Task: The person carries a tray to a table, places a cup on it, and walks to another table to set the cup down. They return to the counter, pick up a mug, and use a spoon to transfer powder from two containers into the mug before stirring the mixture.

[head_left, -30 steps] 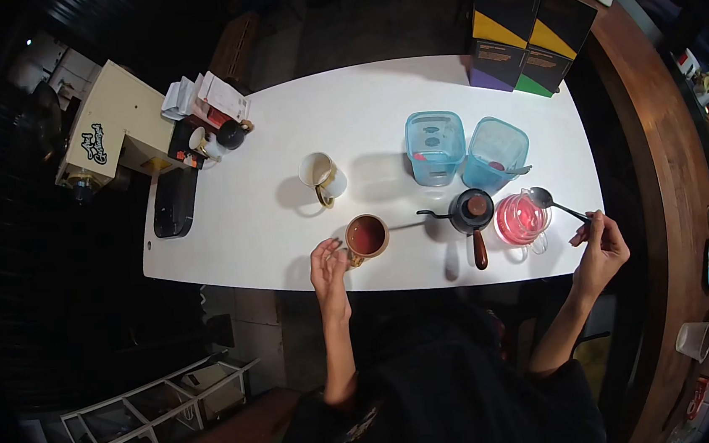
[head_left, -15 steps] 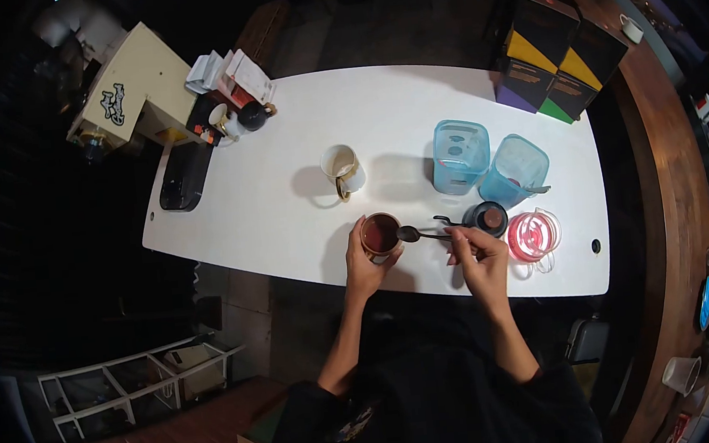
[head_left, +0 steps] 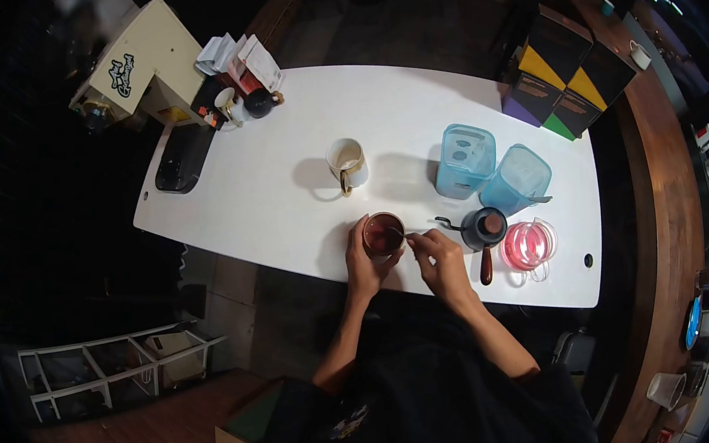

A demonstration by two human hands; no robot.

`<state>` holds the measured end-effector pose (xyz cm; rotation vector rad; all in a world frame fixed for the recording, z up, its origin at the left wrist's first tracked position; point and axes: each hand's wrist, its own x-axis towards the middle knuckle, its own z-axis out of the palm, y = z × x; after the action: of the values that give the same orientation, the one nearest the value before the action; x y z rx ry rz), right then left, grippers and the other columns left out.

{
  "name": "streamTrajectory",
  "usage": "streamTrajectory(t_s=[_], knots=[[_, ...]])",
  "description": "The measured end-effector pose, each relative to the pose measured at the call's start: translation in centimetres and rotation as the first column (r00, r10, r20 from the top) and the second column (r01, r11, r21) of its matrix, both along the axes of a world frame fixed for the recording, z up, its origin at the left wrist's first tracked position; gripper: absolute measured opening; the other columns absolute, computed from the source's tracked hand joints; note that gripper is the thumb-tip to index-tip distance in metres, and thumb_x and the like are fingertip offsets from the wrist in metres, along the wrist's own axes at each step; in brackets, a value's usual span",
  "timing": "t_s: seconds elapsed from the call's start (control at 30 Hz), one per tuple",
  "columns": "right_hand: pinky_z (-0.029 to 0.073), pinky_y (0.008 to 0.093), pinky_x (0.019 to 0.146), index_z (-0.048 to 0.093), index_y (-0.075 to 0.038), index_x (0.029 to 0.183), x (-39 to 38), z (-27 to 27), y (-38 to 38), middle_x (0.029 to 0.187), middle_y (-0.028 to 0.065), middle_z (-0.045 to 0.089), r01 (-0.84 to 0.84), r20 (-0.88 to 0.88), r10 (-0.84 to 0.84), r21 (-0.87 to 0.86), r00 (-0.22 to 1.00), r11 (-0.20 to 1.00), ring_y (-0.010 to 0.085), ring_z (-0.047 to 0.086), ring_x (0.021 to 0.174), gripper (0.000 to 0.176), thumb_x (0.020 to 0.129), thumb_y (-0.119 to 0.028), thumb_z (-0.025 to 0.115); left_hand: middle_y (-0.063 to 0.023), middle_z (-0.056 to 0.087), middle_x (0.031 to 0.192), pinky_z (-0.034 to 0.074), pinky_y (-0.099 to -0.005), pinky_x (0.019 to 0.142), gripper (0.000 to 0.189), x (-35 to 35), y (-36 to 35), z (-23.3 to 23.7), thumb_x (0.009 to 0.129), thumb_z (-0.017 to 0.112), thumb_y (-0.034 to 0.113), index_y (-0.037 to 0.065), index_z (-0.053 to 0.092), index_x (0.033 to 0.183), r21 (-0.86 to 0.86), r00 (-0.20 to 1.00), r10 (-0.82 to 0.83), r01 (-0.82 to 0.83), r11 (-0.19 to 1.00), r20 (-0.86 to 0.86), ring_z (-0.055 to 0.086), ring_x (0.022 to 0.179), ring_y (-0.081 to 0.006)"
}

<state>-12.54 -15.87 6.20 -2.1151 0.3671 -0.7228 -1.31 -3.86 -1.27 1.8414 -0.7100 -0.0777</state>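
My left hand (head_left: 362,263) is wrapped round a cup (head_left: 382,215) of dark red liquid, held near the table's front edge. From the right, my right hand (head_left: 443,266) pinches the handle of a spoon (head_left: 405,237). The spoon's bowl is inside the cup, mostly hidden in the liquid. Beyond the cup stands a white mug (head_left: 348,167) with a gold handle. To the right of my right hand are a black kettle (head_left: 473,230) with a wooden handle and a glass server (head_left: 528,244) holding red liquid.
Two blue plastic containers (head_left: 466,161) stand behind the kettle on the white table (head_left: 258,179). Black boxes (head_left: 565,68) with coloured corners are stacked at the far right. A cream grinder-like machine (head_left: 143,67), paper bags (head_left: 255,66) and another mug (head_left: 229,106) are at the left.
My right hand has moved left and brought the spoon from beside the cup into it. The kettle's wooden handle now shows. My left hand still holds the cup.
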Motion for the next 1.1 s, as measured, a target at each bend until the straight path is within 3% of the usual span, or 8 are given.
streamTrajectory(t_s=[0.17,0.7,0.8,0.87,1.1], knots=[[0.051,0.0391,0.059,0.069,0.000,0.100,1.2,-1.3,0.6,0.081,0.0162,0.064,-0.006,-0.014,0.003,-0.182,1.000,0.983,0.0335,0.065,0.067,0.015,0.087,-0.003,0.063,-0.0202,0.056,0.121,0.049,-0.0431,0.093,0.083,-0.3,0.2,-0.6,0.065,0.087,0.014,0.002,0.042,0.134,-0.069,1.000,-0.004,0.002,0.998,-0.029,0.058,0.111,-0.0357],[0.049,0.0397,0.056,0.069,0.002,0.097,1.5,-1.2,0.4,0.076,0.0174,0.064,0.012,-0.015,-0.014,-0.150,1.000,0.989,0.0346,0.064,0.063,0.012,0.087,-0.002,0.063,-0.0205,0.055,0.122,0.049,-0.0422,0.094,0.085,-0.9,0.1,-0.9,0.063,0.088,0.012,0.001,0.042,0.133,-0.086,0.999,0.037,-0.038,0.996,-0.012,0.058,0.111,-0.0361],[0.049,0.0398,0.055,0.069,0.001,0.097,1.3,-1.4,0.4,0.078,0.0170,0.064,-0.039,0.012,0.041,-0.143,0.999,0.989,0.0344,0.064,0.063,0.013,0.086,-0.002,0.063,-0.0204,0.055,0.121,0.049,-0.0423,0.094,0.085,-0.9,0.0,-1.1,0.063,0.088,0.013,0.001,0.042,0.133,-0.091,0.999,0.047,-0.049,0.995,-0.015,0.058,0.112,-0.0358],[0.049,0.0404,0.055,0.069,-0.001,0.097,0.8,-1.2,0.4,0.078,0.0161,0.064,-0.089,-0.076,0.077,-0.178,0.994,0.980,0.0344,0.064,0.063,0.013,0.086,-0.002,0.063,-0.0202,0.056,0.121,0.049,-0.0425,0.094,0.085,-0.9,0.0,-1.0,0.064,0.088,0.014,0.001,0.042,0.133,-0.057,0.997,0.062,-0.064,0.996,-0.036,0.058,0.111,-0.0357],[0.049,0.0409,0.053,0.068,-0.002,0.099,1.3,-1.1,0.6,0.076,0.0147,0.063,0.026,-0.035,-0.034,-0.213,0.999,0.977,0.0344,0.063,0.062,0.014,0.085,-0.002,0.064,-0.0201,0.057,0.120,0.049,-0.0430,0.093,0.085,-1.1,0.0,-0.5,0.063,0.087,0.013,0.001,0.042,0.133,-0.070,0.998,0.058,-0.060,0.996,-0.031,0.059,0.110,-0.0360]])
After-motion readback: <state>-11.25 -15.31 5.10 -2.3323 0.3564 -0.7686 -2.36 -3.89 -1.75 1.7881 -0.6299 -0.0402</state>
